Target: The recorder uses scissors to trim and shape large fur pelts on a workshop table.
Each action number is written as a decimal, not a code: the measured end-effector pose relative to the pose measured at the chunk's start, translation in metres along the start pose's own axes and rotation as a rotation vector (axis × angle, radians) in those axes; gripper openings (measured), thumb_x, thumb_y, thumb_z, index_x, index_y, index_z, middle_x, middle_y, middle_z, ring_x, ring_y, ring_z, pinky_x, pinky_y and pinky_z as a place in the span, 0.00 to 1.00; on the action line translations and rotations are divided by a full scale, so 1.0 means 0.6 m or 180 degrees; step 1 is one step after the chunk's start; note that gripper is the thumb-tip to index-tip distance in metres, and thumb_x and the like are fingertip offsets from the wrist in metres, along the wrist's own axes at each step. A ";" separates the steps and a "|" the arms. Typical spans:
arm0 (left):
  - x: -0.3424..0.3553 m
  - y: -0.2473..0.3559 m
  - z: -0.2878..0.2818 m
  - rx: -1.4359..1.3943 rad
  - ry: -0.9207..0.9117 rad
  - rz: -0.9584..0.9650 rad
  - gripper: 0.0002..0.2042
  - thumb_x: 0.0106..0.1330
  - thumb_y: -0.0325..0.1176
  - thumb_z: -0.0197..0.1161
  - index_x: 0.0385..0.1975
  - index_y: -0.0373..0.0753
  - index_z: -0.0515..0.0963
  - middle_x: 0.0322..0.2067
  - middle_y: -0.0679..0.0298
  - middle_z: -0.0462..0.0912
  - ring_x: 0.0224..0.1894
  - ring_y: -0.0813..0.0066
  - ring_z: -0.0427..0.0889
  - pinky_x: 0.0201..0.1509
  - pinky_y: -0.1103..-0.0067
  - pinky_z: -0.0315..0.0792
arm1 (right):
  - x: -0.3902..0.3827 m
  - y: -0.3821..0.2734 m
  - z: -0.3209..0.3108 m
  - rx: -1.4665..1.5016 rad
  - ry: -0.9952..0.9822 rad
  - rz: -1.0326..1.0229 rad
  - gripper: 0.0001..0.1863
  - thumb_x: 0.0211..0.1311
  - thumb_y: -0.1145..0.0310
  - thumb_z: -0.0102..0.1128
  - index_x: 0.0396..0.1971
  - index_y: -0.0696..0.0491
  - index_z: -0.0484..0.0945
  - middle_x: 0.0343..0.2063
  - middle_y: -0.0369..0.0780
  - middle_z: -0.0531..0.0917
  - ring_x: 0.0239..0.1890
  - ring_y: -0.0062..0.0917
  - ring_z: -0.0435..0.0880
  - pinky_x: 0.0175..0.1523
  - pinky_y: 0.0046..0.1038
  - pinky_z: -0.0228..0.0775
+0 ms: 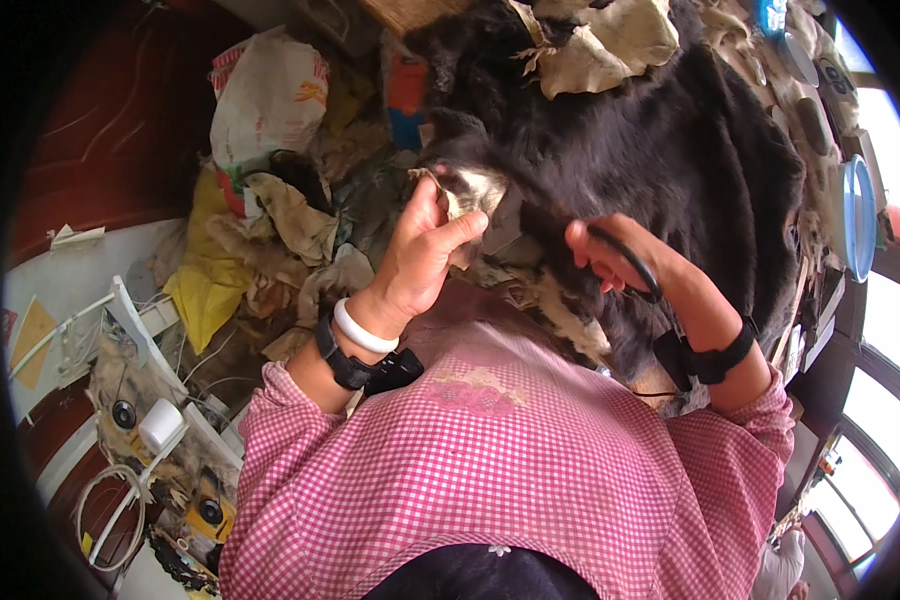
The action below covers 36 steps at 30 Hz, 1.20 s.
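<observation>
My left hand [425, 245] is closed on a piece of fur hide [478, 192], pinched between thumb and fingers with its pale skin side showing. To the right, my right hand [625, 260] is closed round scissors [625, 250]; a black loop handle curves over its fingers, and the blades cannot be made out. Beneath and beyond both hands spreads a large dark fur pelt [660, 160]. A pale hide scrap [610, 45] lies on top of its far part. Below my hands, pale and brown fur scraps [555, 305] rest near my pink checked smock [470, 450].
At the left stand a white printed sack [270, 110] and a yellow bag [210, 270] among heaped hide scraps [295, 215]. A blue-rimmed basin [857, 218] is at the right by the windows. Cables and a white cylinder [160, 425] lie at lower left.
</observation>
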<state>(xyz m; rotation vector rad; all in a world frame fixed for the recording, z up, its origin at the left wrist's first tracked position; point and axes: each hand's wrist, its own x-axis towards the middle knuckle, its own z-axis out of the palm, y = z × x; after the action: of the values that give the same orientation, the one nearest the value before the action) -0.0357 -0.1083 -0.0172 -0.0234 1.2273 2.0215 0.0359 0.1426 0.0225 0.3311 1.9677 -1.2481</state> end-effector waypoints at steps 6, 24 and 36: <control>-0.012 0.018 -0.010 -0.0086 -0.0088 -0.0140 0.22 0.61 0.24 0.60 0.55 0.40 0.65 0.42 0.70 0.76 0.39 0.86 0.73 0.37 0.88 0.68 | -0.038 0.030 -0.039 0.0410 -0.0537 -0.0366 0.40 0.59 0.29 0.44 0.29 0.59 0.77 0.18 0.35 0.74 0.23 0.18 0.72 0.34 0.23 0.71; -0.010 0.024 -0.011 -0.0055 -0.0006 0.0038 0.30 0.58 0.23 0.62 0.61 0.39 0.60 0.43 0.71 0.73 0.34 0.88 0.71 0.30 0.91 0.65 | 0.031 -0.015 -0.067 -0.0588 -0.0548 -0.0348 0.41 0.54 0.27 0.48 0.27 0.58 0.78 0.18 0.34 0.74 0.23 0.22 0.75 0.29 0.26 0.68; -0.003 0.019 -0.035 -0.0212 -0.0244 -0.0178 0.30 0.54 0.22 0.62 0.59 0.38 0.62 0.45 0.69 0.73 0.44 0.81 0.72 0.51 0.83 0.67 | 0.076 -0.037 -0.056 -0.0904 -0.0469 -0.0927 0.43 0.55 0.27 0.48 0.26 0.62 0.78 0.14 0.39 0.69 0.20 0.24 0.69 0.27 0.33 0.59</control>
<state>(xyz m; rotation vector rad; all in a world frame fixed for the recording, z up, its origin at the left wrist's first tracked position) -0.0489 -0.1282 -0.0189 -0.0123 1.0998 1.9959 -0.0231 0.1525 0.0118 -0.1905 2.0790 -1.1099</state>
